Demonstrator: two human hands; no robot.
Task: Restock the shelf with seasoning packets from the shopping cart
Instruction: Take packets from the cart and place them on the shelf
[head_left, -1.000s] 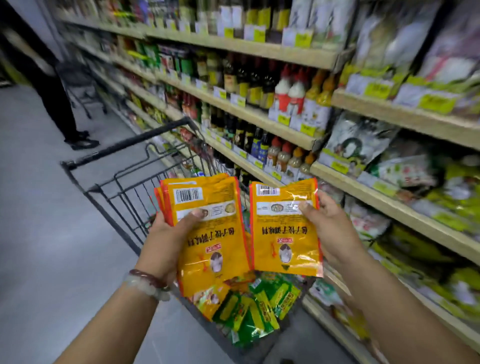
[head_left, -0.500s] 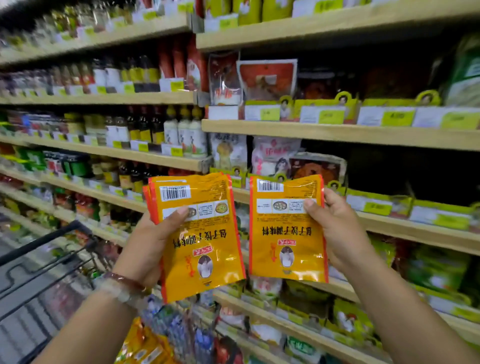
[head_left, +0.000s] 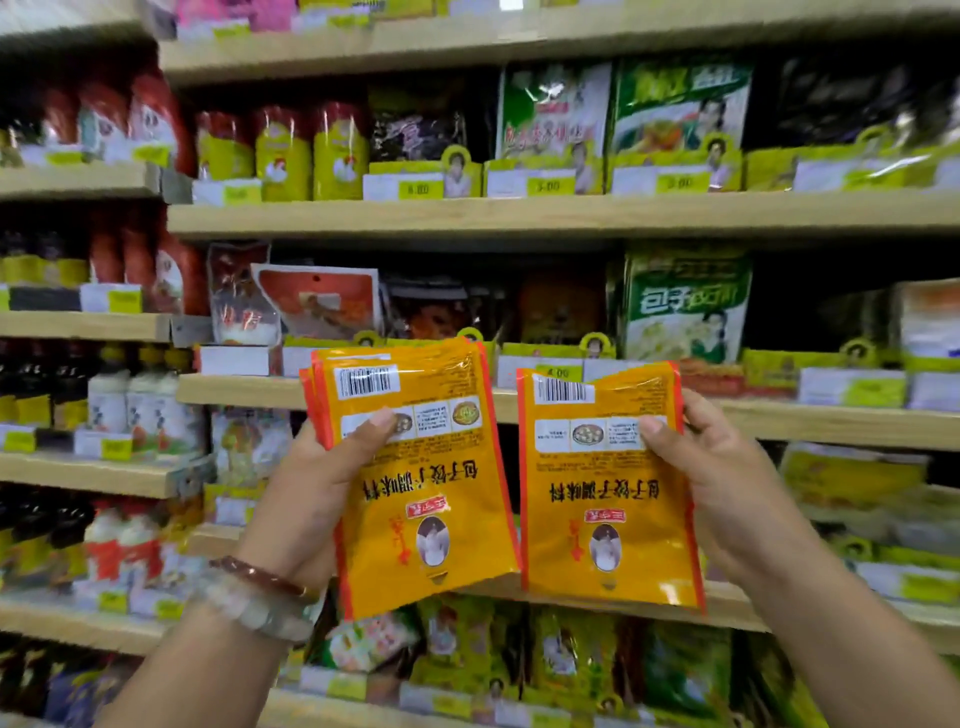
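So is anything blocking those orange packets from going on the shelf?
Nothing visible stands between them. The left hand holds a stack of orange foil seasoning packets, the right hand one orange packet, before the stocked wooden shelf.

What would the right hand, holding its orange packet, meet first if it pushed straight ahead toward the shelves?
Probably the wooden shelf edge with its price tags behind the right hand; depth is unclear.

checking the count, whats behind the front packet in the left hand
More orange edges fan out behind the front packet at its upper left, so the left hand holds a stack. How many cannot be told; the front one covers them.
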